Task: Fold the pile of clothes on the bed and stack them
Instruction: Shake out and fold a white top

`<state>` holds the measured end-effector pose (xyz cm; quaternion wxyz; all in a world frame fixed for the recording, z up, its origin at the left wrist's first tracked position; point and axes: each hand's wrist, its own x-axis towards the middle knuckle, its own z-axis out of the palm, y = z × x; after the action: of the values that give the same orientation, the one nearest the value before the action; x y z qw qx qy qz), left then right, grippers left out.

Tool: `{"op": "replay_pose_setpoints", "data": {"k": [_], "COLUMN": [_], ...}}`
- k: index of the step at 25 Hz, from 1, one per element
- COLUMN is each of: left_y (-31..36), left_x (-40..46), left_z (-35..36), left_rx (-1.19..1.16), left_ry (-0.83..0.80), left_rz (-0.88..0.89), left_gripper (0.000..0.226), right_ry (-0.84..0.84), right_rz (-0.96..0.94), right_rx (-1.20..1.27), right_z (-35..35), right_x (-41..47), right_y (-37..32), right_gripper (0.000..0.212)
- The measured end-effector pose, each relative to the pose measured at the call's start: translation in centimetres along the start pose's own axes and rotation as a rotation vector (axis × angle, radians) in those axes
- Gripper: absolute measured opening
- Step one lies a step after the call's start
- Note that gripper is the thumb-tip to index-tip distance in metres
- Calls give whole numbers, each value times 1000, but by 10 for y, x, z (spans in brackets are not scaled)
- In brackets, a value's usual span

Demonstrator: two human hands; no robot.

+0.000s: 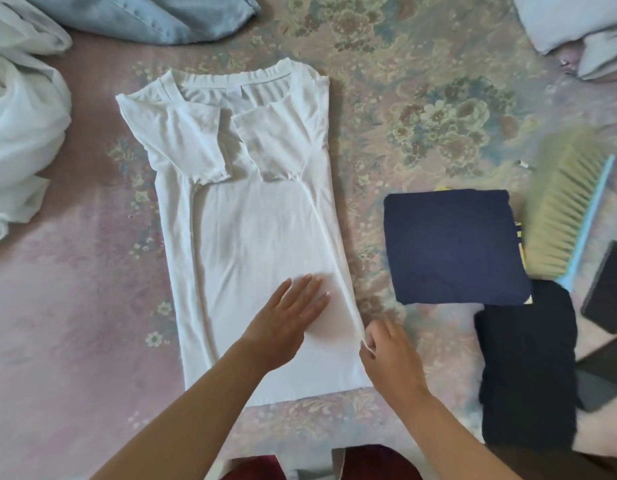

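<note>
A white T-shirt (244, 216) lies flat on the floral bedspread (404, 98), collar at the far end, both sleeves and side edges folded inward. My left hand (286, 317) rests flat, fingers spread, on the shirt's lower right part. My right hand (390, 358) pinches the shirt's right folded edge near the hem. To the right sits a folded navy garment (452, 247) on something yellow, with a folded black garment (528, 372) just in front of it.
A crumpled white cloth (19, 140) lies at the left, light blue fabric (144, 19) at the far left, pale grey folded items (577, 26) at the far right. A blue-handled brush (570, 209) and dark flat objects (608, 289) lie right of the stack.
</note>
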<state>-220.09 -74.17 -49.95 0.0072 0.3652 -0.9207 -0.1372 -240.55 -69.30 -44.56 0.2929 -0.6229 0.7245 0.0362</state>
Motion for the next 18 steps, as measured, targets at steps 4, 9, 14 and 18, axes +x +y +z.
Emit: {"op": "replay_pose_setpoints", "data": {"k": [4, 9, 14, 18], "left_y": [19, 26, 5, 0], "left_x": [-48, -147, -201, -197], "left_z": [-4, 7, 25, 38], "left_rx": [-68, -31, -8, 92], "left_ry": [92, 39, -241, -15], "left_rz": [-278, -299, -224, -175], "left_gripper": [58, 68, 122, 81], "right_ry": [199, 24, -101, -259], "right_rz": [-435, -523, -522, -574], "right_rx": [-211, -309, -489, -562], "right_z": [32, 61, 47, 46], "right_x": [-30, -53, -52, -39], "right_y": [-8, 3, 23, 29], "right_gripper": [32, 71, 105, 119]}}
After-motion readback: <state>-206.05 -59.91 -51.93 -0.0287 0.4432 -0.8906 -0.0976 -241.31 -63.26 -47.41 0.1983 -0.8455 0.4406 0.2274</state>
